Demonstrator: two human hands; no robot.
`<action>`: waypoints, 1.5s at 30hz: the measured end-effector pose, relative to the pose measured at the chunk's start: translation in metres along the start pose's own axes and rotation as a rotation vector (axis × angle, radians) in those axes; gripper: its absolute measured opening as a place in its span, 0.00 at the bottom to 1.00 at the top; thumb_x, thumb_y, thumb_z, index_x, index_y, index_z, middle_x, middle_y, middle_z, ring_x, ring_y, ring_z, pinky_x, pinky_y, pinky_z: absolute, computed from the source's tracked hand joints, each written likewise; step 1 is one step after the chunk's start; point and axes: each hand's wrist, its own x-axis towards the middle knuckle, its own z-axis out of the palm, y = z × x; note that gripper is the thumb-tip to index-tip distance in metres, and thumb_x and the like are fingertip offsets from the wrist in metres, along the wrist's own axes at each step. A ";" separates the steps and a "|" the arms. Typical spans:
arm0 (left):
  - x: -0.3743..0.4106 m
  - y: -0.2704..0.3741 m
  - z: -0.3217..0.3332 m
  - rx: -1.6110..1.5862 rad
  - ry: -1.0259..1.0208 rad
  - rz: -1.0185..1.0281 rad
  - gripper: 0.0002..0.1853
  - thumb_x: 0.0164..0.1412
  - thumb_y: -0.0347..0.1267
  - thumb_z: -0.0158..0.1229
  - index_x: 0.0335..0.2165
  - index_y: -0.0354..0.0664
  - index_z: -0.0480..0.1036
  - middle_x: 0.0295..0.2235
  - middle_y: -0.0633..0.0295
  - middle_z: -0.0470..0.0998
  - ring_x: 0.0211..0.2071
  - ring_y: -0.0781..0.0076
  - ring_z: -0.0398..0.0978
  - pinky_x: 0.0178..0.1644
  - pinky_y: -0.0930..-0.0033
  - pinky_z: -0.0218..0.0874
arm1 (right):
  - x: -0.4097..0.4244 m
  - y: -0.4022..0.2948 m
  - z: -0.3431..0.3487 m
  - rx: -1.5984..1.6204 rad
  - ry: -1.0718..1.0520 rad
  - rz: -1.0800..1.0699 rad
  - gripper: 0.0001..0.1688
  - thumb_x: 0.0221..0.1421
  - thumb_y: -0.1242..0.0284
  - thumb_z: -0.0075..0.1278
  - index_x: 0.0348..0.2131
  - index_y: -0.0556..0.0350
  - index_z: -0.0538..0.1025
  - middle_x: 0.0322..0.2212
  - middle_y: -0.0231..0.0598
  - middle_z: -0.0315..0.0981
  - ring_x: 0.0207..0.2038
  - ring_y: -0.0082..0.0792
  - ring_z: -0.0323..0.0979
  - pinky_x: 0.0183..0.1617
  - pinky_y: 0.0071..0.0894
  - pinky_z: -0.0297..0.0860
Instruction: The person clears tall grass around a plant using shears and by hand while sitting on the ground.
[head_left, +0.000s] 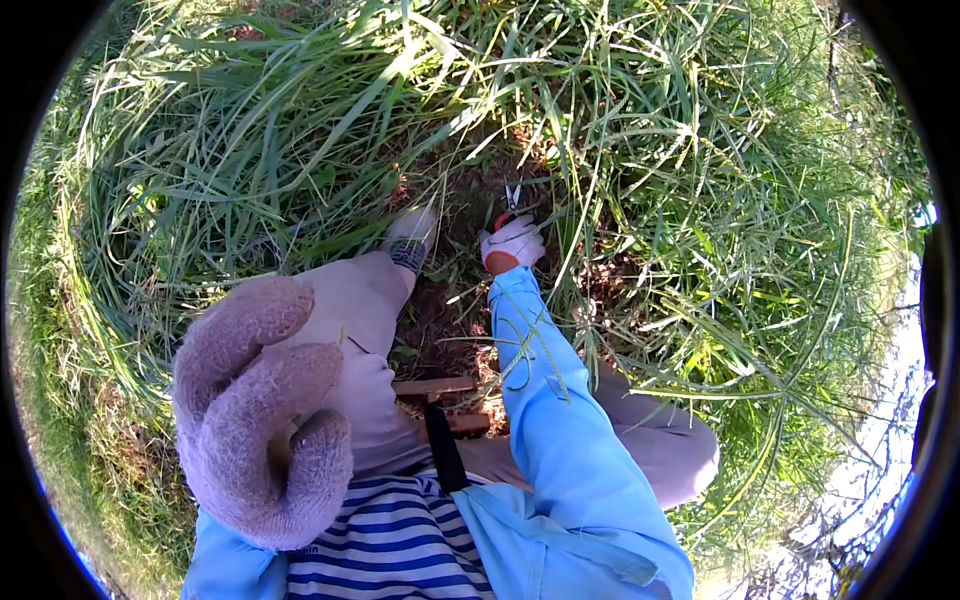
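My right hand (514, 241), in a white glove with an orange-red cuff edge, reaches down to the soil among the grass. It is closed on a small pair of shears (512, 199) with red handles, whose metal blades are spread apart and point away from me. My left hand (262, 420), in a worn, fuzzy light glove, is raised close to the camera at the left, with its fingers curled. Nothing shows between those fingers. Cut or loose grass blades (529, 352) lie over my blue right sleeve.
Long green grass (262, 142) surrounds me, with dense stems (697, 247) at the right. Bare brown soil (442, 307) lies between my legs. My sock-covered foot (409, 240) is left of the shears. A wooden piece (433, 385) and a black strap (445, 450) are near my lap.
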 end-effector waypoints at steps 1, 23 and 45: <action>0.004 0.001 -0.001 0.012 -0.030 0.008 0.11 0.58 0.29 0.51 0.39 0.35 0.70 0.50 0.42 0.68 0.52 0.48 0.67 0.56 0.46 0.59 | -0.002 -0.002 -0.003 -0.008 0.012 0.002 0.50 0.36 0.45 0.64 0.48 0.62 0.65 0.41 0.51 0.72 0.42 0.47 0.74 0.43 0.49 0.71; 0.020 -0.010 0.001 -0.078 -0.147 0.127 0.08 0.55 0.35 0.57 0.27 0.47 0.66 0.32 0.62 0.70 0.31 0.65 0.71 0.41 0.63 0.65 | 0.056 0.022 -0.005 0.397 -0.061 0.325 0.24 0.42 0.59 0.55 0.34 0.61 0.80 0.38 0.60 0.77 0.42 0.56 0.76 0.49 0.47 0.71; 0.029 -0.005 0.004 -0.126 -0.096 0.187 0.07 0.47 0.29 0.57 0.29 0.43 0.70 0.31 0.59 0.72 0.31 0.61 0.75 0.36 0.59 0.68 | 0.100 0.032 0.022 0.493 -0.117 0.186 0.17 0.46 0.64 0.51 0.34 0.57 0.76 0.35 0.59 0.77 0.40 0.58 0.75 0.44 0.48 0.70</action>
